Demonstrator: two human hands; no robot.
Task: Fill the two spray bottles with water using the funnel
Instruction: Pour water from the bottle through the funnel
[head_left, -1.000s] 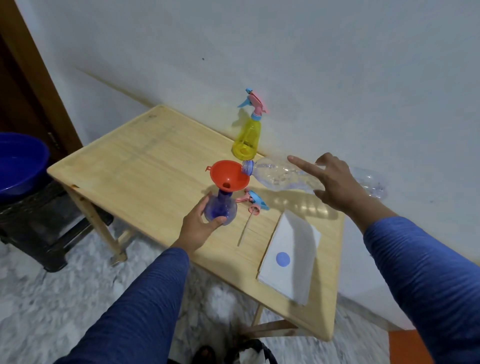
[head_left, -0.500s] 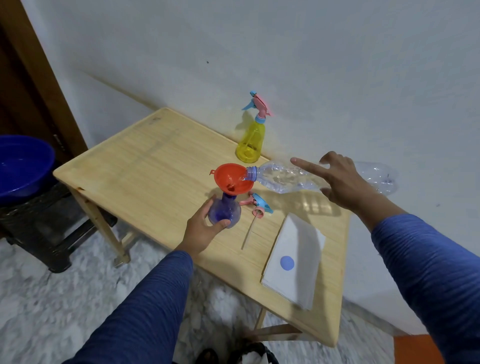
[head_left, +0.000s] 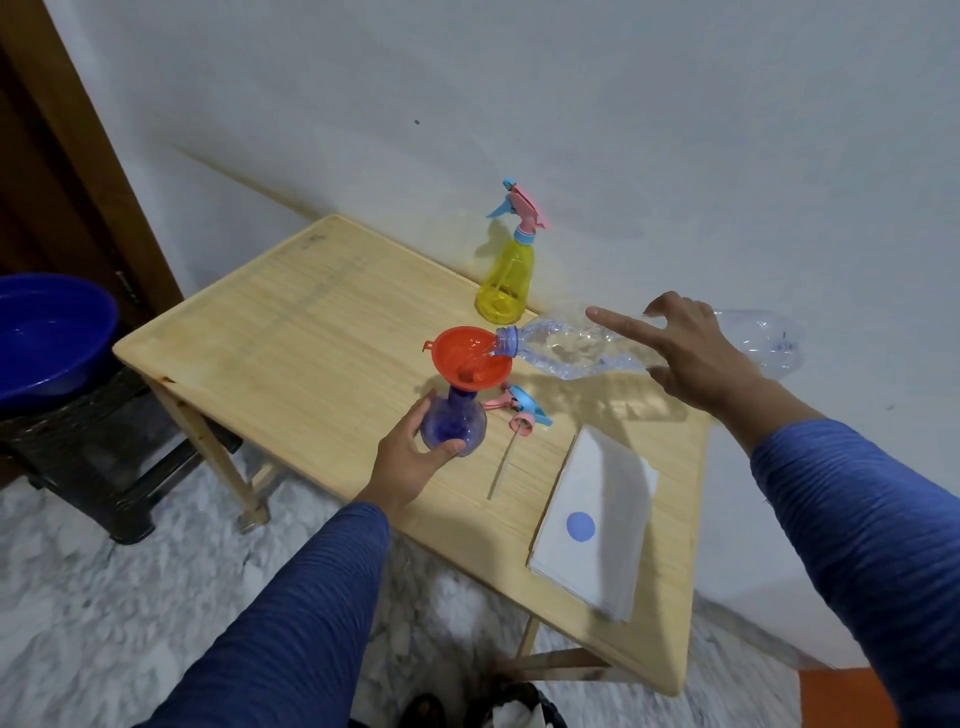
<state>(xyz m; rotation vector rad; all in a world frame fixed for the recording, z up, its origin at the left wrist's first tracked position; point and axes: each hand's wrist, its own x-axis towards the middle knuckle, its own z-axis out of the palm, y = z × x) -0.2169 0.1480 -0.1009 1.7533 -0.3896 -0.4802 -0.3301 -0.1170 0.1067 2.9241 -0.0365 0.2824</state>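
Two spray bottles: left hand (head_left: 410, 462) grips the blue (head_left: 453, 423) under one funnel (head_left: 470, 358); right hand (head_left: 696, 358) grips one tilted water bottle (head_left: 566, 348).

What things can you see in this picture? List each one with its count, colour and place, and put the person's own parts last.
table: 1, light wood, centre, against the wall
spray bottle with head on: 1, yellow body, pink and blue head, far side of table
spray bottle without head: 1, blue, near edge, upright
funnel: 1, orange-red, seated in the blue bottle's neck
water bottle: 1, clear, tipped sideways, mouth at the funnel rim
loose spray head: 1, pink and blue, lying beside the blue bottle
folded cloth: 1, white with blue dot, right part of table
basin: 1, blue, on a black stand, left
left hand: 1, grip on the blue bottle
right hand: 1, grip on the water bottle
sleeves: 2, blue
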